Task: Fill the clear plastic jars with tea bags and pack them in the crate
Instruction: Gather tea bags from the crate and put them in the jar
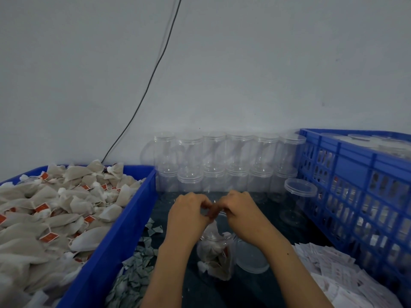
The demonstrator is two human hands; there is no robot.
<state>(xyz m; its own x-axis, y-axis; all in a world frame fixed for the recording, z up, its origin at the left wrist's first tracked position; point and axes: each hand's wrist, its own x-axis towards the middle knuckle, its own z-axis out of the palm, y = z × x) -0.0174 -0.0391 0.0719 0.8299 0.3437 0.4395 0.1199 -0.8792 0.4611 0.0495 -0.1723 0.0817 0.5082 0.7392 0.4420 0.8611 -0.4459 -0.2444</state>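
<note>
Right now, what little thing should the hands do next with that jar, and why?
Probably push the tea bags down into the jar. Both hands, left hand and right hand, pinch something at its mouth, and a bag pokes above the rim. The loose lid beside it likely cannot go on until that bag is tucked in.

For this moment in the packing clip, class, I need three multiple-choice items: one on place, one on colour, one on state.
1. Where is the bin of loose tea bags?
A. left of the hands
B. right of the hands
C. behind the stacked jars

2. What colour is the crate?
A. red
B. blue
C. green

3. The jar under the hands is:
A. empty
B. lidded
C. open, holding tea bags

Key: 1 A, the bin sits at the left. 2 B, its slatted wall is blue. 3 C, bags show inside; a lid lies beside it, both hands pinching above it.
</note>
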